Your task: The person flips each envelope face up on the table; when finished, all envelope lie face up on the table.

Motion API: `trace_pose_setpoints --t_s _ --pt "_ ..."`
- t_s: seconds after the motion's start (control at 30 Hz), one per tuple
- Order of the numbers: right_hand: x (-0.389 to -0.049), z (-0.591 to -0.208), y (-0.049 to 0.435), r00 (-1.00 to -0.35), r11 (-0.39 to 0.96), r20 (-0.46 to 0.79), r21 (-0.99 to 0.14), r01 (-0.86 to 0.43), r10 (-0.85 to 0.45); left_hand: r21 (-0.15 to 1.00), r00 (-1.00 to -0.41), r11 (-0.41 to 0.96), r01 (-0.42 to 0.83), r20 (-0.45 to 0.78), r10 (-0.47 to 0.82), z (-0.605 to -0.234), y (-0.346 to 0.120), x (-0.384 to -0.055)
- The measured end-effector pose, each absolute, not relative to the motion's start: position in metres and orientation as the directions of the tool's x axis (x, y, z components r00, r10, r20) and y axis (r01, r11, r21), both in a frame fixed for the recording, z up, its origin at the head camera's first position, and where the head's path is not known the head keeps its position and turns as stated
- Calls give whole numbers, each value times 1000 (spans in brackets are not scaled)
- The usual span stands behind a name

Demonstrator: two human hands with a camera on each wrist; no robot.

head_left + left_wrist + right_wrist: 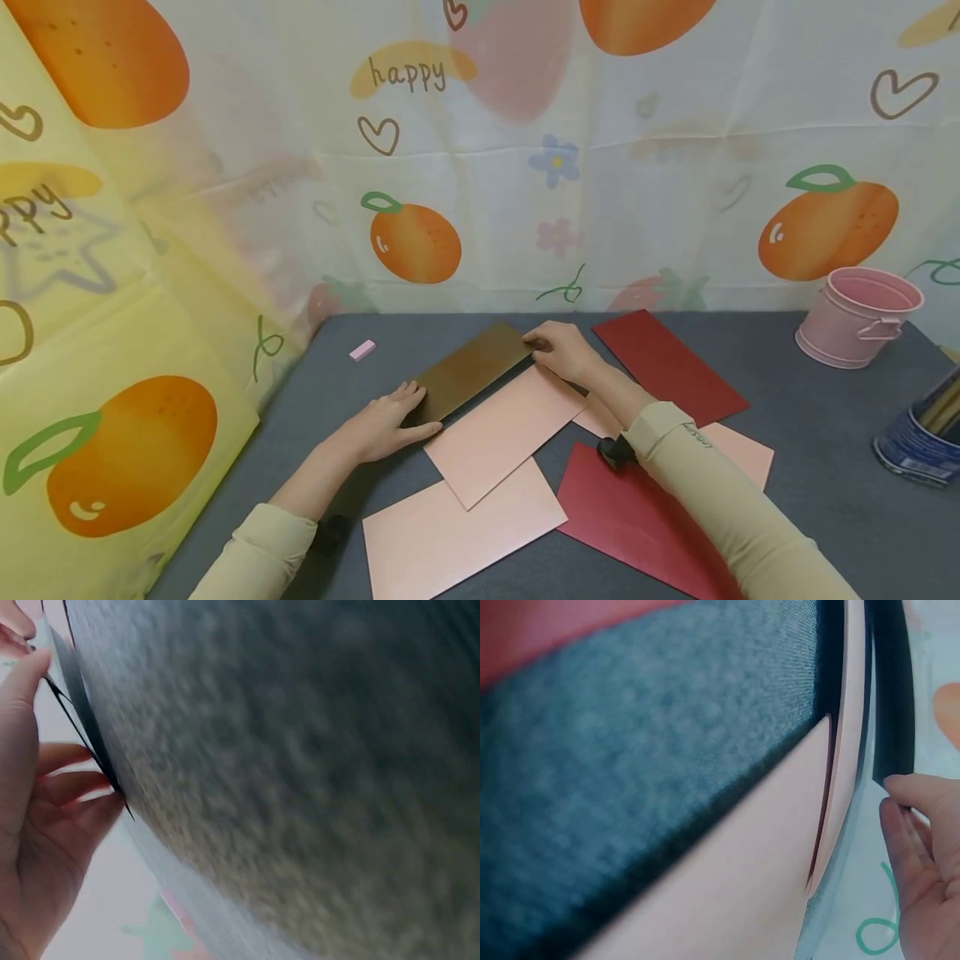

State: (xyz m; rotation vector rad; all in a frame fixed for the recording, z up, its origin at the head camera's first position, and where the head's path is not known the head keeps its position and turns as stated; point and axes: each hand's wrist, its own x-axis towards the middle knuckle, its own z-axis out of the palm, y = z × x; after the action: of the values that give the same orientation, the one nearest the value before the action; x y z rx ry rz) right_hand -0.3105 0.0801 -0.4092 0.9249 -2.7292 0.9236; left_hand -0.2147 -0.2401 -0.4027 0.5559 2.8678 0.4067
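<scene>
Both hands hold a flat gold-brown envelope, which slants across the far middle of the table with its front edge raised. My left hand grips its left end, thumb at the front edge and fingers toward the back. In the left wrist view, the left fingertips meet the thin dark edge. My right hand pinches the right end. The right wrist view shows the right hand's thumb and forefinger at a corner of the dark underside. A pink envelope lies just in front, overlapping a second pink envelope.
A red envelope lies beyond the right forearm, another red one under it, beside a pink one. A pink bucket and a blue tin stand at right. A small pink block lies at far left.
</scene>
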Motion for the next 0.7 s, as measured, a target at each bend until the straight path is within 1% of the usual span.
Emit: trace_pose_setpoints --t_s 0.07,0.17,0.33,0.43,0.53,0.7 --pt "-310 -408 81 -800 620 306 -510 -596 -516 326 -901 869 373 -98 423 -402 -244 -215" --pt "-308 -407 82 -803 607 309 -532 -590 -509 371 -881 820 436 -11 473 -401 -250 -216" --pt "-306 -405 86 -815 576 322 -585 -571 -482 436 -845 729 528 179 505 -399 -258 -216" --pt "-304 -403 87 -812 565 347 -589 -578 -470 457 -821 682 571 305 483 -398 -261 -216" --pt "-302 -400 87 -803 565 376 -573 -593 -462 477 -799 645 597 419 431 -398 -262 -217" --pt "-303 -398 88 -782 544 435 -562 -623 -446 553 -781 565 612 532 326 -401 -264 -221"
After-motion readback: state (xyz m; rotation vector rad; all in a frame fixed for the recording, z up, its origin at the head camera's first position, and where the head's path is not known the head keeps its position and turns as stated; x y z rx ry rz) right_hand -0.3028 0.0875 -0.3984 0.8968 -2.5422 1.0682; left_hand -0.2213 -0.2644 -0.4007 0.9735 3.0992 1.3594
